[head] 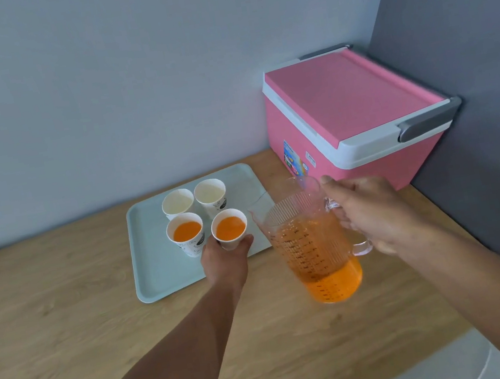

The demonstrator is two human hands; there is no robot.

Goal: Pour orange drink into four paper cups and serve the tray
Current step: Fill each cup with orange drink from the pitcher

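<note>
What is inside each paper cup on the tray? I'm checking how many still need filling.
The two near cups hold orange drink; the left hand grips the right one. The two far cups show only pale, empty insides. All stand on the tray.

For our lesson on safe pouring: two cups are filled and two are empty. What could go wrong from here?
1. The left hand grips a full cup that touches its filled neighbour; a nudge could spill both.
2. The pitcher, held by the right hand, must reach over them to the empty cups, so drips may hit the tray.
</note>
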